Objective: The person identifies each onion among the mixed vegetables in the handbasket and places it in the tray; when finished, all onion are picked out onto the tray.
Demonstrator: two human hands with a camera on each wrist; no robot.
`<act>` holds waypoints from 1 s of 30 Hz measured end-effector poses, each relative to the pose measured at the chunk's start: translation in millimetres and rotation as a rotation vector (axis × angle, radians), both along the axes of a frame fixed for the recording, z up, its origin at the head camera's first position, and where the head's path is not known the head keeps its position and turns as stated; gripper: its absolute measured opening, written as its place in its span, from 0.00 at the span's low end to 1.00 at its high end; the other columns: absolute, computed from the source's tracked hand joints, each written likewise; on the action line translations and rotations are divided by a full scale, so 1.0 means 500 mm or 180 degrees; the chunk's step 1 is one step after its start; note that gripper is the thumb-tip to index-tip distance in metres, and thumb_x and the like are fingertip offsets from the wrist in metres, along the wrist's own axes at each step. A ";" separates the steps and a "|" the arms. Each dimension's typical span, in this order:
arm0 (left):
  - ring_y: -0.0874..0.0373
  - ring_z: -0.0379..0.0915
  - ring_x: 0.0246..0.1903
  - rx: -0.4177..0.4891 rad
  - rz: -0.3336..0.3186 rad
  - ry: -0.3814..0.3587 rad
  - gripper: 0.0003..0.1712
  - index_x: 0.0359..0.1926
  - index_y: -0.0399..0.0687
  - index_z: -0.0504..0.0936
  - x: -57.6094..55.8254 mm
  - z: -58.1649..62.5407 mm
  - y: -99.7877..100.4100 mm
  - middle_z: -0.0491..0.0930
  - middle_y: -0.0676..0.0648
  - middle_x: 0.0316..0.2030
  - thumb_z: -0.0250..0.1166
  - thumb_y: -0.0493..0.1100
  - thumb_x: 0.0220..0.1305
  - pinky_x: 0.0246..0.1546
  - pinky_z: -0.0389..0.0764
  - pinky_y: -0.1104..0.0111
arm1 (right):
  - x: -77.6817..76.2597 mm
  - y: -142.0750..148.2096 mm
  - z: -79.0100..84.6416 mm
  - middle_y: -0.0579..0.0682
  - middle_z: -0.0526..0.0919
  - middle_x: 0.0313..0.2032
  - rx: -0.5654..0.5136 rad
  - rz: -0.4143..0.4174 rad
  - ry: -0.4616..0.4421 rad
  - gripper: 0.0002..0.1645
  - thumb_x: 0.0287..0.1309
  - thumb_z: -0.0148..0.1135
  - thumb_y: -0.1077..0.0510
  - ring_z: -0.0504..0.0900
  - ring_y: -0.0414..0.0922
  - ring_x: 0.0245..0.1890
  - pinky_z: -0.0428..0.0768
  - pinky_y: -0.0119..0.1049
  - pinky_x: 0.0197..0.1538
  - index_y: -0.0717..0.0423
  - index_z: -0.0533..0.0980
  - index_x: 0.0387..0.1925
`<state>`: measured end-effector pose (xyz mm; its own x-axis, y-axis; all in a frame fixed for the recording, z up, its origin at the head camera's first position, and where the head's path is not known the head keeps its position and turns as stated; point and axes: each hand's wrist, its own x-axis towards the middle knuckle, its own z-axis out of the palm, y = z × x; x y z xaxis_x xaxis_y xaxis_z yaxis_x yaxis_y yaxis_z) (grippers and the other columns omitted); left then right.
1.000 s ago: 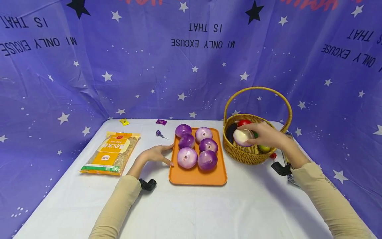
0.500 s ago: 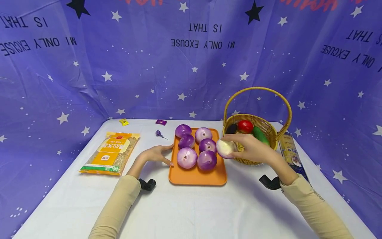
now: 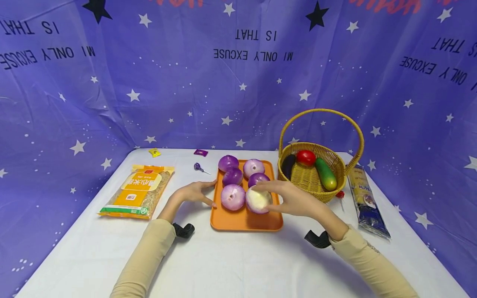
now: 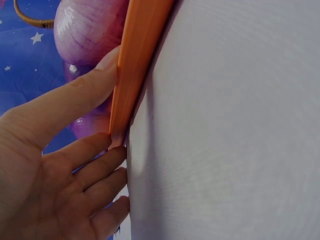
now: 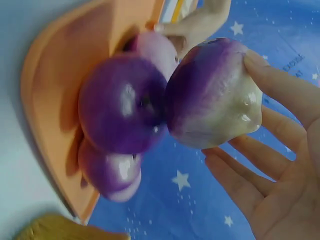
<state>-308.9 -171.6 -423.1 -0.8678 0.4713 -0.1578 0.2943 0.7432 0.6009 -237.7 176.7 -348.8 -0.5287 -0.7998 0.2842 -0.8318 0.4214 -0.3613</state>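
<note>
My right hand [image 3: 294,199] holds a purple-and-white onion [image 5: 215,100] between thumb and fingers, its cream-coloured lumpy end facing the palm. In the head view it overlaps the front right of an orange tray [image 3: 238,224], hiding one onion there. Several purple onions sit on the tray, among them a pale one [image 3: 233,197] at the front left and a darker one [image 5: 122,102] right beside the held onion. My left hand [image 3: 195,193] rests at the tray's left edge, thumb touching the rim and the other fingers extended along the side.
Right of the tray stands a wicker basket [image 3: 309,176] with a tall handle, holding an eggplant [image 3: 288,166], a tomato [image 3: 306,158] and a cucumber [image 3: 326,174]. Food packages [image 3: 138,192] lie left and right. A purple lollipop [image 3: 198,167] and two wrapped candies lie behind.
My right hand has carried the onion from over the basket leftward to the tray's front right, uncovering the basket's contents. The left hand stays at the tray edge.
</note>
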 end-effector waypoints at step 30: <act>0.39 0.50 0.69 0.0067 -0.0040 -0.0029 0.56 0.73 0.44 0.59 -0.001 -0.006 -0.002 0.61 0.39 0.69 0.76 0.55 0.47 0.69 0.51 0.47 | 0.011 -0.074 -0.102 0.46 0.77 0.58 0.0445 -0.0193 0.0123 0.32 0.48 0.75 0.50 0.71 0.46 0.60 0.73 0.40 0.61 0.49 0.78 0.57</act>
